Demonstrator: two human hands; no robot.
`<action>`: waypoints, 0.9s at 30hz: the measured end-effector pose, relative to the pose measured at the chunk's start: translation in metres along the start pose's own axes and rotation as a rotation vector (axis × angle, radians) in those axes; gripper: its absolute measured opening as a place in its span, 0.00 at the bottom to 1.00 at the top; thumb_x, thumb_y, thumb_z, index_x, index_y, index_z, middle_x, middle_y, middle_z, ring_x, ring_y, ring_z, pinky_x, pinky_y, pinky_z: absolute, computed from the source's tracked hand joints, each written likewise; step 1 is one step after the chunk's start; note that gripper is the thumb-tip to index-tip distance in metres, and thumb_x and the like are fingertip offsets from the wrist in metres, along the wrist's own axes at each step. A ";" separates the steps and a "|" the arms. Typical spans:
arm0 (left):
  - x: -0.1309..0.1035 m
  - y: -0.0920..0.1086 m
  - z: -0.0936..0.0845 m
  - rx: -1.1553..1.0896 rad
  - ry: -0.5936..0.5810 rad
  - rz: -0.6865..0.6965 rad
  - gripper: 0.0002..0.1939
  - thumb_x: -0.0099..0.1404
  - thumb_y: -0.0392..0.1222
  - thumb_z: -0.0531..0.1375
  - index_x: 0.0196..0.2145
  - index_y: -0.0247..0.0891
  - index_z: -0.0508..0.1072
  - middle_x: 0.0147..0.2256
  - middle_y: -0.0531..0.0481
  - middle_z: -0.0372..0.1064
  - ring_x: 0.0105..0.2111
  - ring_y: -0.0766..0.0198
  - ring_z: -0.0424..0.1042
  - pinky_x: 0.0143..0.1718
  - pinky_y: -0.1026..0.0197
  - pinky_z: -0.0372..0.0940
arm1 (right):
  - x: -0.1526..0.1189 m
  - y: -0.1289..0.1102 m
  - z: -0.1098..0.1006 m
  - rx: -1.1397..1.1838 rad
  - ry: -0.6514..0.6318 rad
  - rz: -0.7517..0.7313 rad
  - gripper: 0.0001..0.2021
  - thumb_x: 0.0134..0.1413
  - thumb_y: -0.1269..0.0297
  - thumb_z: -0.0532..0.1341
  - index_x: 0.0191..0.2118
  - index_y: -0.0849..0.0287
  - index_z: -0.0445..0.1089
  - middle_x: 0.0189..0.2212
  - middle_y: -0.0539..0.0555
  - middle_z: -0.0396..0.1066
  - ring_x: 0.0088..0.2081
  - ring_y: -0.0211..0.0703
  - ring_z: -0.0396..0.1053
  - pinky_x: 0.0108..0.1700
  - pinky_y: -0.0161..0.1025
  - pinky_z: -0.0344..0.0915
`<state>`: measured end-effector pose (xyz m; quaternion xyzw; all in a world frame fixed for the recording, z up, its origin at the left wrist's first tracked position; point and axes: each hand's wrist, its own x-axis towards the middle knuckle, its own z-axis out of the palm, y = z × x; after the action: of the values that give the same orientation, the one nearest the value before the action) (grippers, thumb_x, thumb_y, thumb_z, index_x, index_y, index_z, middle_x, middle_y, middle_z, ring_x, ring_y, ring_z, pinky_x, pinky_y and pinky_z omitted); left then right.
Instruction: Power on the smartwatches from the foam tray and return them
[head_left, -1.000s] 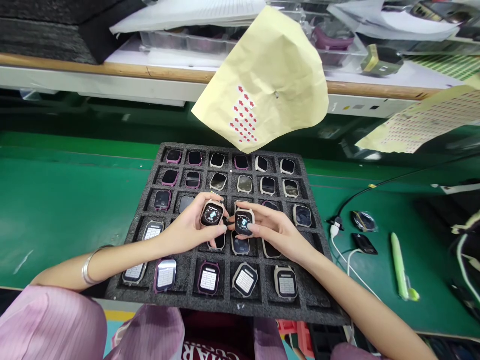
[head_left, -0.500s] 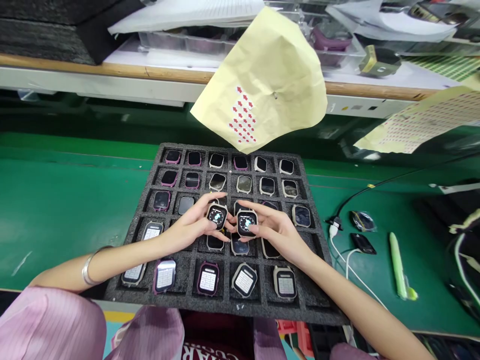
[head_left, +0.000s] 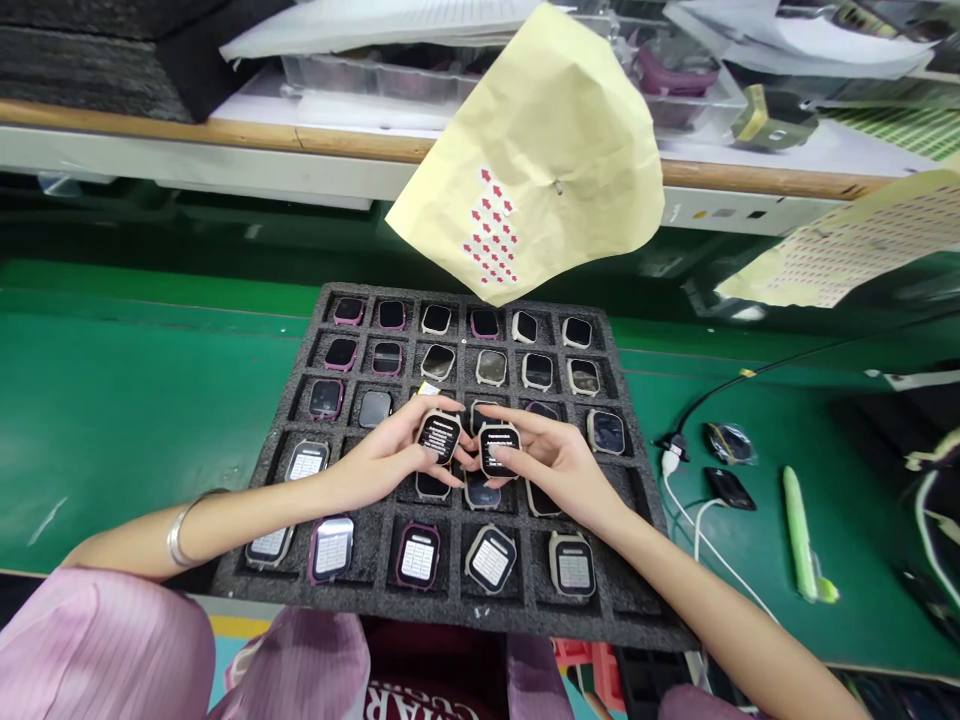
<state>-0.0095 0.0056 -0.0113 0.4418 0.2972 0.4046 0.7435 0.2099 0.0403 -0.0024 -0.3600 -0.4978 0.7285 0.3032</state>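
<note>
Fingers (head_left: pixel 439 402) of the left hand (head_left: pixel 394 448) pinch a beige square smartwatch (head_left: pixel 439 437), the right hand (head_left: pixel 559 450) its beige twin (head_left: pixel 501 438), both likely upturned for reading. Below, a dark-grey foam tray (head_left: pixel 450 607) presumably cushions.

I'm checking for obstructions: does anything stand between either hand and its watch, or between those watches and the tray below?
Nothing visible separates the left hand from the left-hand watch, or the right hand from the right-hand watch. Just below them in view, though, dark-screened watches cover part of the black tray.
</note>
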 end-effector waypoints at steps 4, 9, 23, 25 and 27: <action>0.001 0.002 0.003 0.019 0.026 0.010 0.16 0.67 0.35 0.55 0.52 0.40 0.61 0.44 0.44 0.68 0.44 0.57 0.73 0.42 0.51 0.74 | 0.000 0.001 -0.003 0.006 -0.026 -0.016 0.16 0.56 0.64 0.65 0.51 0.54 0.73 0.36 0.53 0.77 0.36 0.44 0.76 0.34 0.40 0.78; 0.002 0.004 0.005 0.036 0.046 0.017 0.14 0.68 0.39 0.56 0.51 0.39 0.61 0.41 0.45 0.69 0.41 0.58 0.75 0.37 0.56 0.75 | 0.000 0.002 -0.005 0.006 -0.030 -0.030 0.15 0.58 0.63 0.64 0.51 0.55 0.73 0.36 0.53 0.77 0.33 0.43 0.76 0.32 0.38 0.77; -0.004 0.005 0.002 0.121 0.069 0.029 0.27 0.60 0.32 0.63 0.54 0.41 0.58 0.43 0.46 0.67 0.44 0.59 0.73 0.41 0.56 0.74 | -0.027 -0.012 -0.032 -0.322 -0.128 -0.007 0.32 0.56 0.67 0.65 0.64 0.54 0.52 0.47 0.58 0.73 0.50 0.50 0.71 0.52 0.47 0.70; -0.013 0.010 -0.001 0.184 0.072 0.016 0.31 0.59 0.30 0.63 0.56 0.43 0.55 0.44 0.46 0.67 0.46 0.58 0.73 0.44 0.56 0.73 | -0.038 -0.014 -0.047 -0.556 -0.053 -0.011 0.29 0.56 0.63 0.65 0.61 0.56 0.57 0.45 0.59 0.73 0.46 0.51 0.73 0.48 0.47 0.72; -0.027 0.015 -0.006 0.307 0.099 0.016 0.31 0.61 0.32 0.62 0.58 0.44 0.54 0.45 0.46 0.68 0.48 0.56 0.72 0.43 0.56 0.73 | -0.050 -0.016 -0.064 -0.863 0.037 -0.072 0.24 0.54 0.59 0.66 0.56 0.56 0.65 0.46 0.59 0.71 0.43 0.53 0.73 0.44 0.47 0.72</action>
<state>-0.0326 -0.0108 0.0015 0.5324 0.3882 0.3816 0.6483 0.2924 0.0377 0.0082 -0.4492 -0.7634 0.4360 0.1591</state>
